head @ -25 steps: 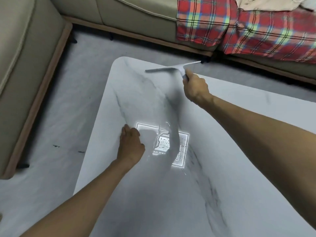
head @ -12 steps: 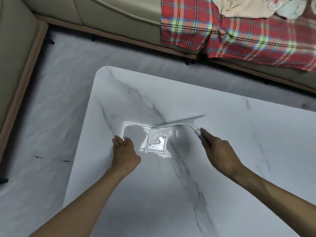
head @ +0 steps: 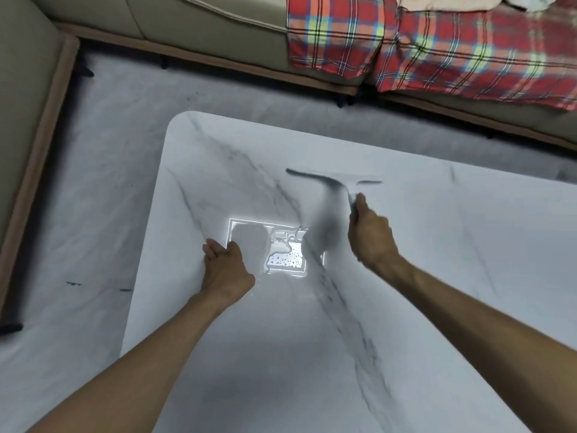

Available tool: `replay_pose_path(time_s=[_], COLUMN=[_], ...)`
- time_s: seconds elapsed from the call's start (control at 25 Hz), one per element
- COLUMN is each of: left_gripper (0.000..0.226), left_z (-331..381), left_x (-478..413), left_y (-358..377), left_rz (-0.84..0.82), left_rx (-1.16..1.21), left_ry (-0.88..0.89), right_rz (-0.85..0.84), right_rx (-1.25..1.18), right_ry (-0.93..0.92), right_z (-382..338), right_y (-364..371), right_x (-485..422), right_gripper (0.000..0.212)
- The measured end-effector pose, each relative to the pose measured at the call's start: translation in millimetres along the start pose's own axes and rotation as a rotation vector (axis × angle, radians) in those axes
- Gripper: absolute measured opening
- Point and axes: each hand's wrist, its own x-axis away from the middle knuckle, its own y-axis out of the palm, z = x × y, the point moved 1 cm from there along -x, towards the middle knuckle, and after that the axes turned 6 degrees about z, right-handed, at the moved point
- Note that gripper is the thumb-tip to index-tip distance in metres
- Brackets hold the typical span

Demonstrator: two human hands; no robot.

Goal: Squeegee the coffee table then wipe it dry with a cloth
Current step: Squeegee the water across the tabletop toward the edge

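A white marble-patterned coffee table (head: 437, 276) fills the lower right of the head view. My right hand (head: 370, 234) grips the handle of a white squeegee (head: 335, 178), whose blade lies across the table beyond the hand and is blurred by motion. A wet patch with droplets (head: 285, 254) shows in the bright ceiling-light reflection between my hands. My left hand (head: 224, 267) rests flat on the tabletop near its left edge, fingers straight. No cloth for wiping can be made out on the table.
A beige sofa (head: 203, 20) runs along the far side and the left, with a red plaid blanket (head: 437, 48) draped over it. Pale floor (head: 93, 198) lies between the sofa and the table's left edge.
The squeegee went from the far edge toward me to the wet patch, and now its blade sits farther away again and to the right. My left hand stayed pressed on the table.
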Motion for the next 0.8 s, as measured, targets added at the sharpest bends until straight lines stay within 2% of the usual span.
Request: replay_pose_path(time_s=[0.12,0.2,0.28,0.36,0.44,0.56,0.68,0.8], left_gripper=[0.058,0.051,0.045,0.030,0.023,0.024,0.026,0.033], left_z=[-1.5,-2.3,-6.2,-16.4,-33.6,-59.8,-77.5,-79.4], left_x=[0.4,2.0,1.8,2.6,8.8,27.9,46.1,56.7], left_y=[-2.6,-4.4,-7.8,-13.7,-17.8,-12.0,5.5,20.3], left_rz=[-0.001,-0.017,-0.021,0.044,0.157,0.300,0.272,0.234], left_rx=[0.000,-0.006,0.001,0.037,0.061,0.019,-0.022,-0.042], left_ry=[-0.001,0.001,0.019,0.041,0.060,0.093,0.077,0.048], right_rz=[-0.137,-0.234,-0.182,-0.086,-0.057,-0.080,-0.044,-0.090], right_rx=[0.055,0.081,0.090,0.018,-0.089,-0.181,-0.058,0.011], right_ry=[0.033,0.028,-0.046,-0.101,-0.069,0.017,-0.166,-0.360], right_z=[25.4,29.6,16.1,-14.6,-52.9,-95.4,-99.5,-59.6], right_y=[2.8,-9.2,-24.3,-33.7,-31.0,-5.5,27.7,48.4], right_x=[58.7,75.0,54.9,13.0,-30.8,-55.6,-20.5,31.7], right_gripper=[0.042,0.034,0.024,0.019,0.022,0.026,0.041,0.043])
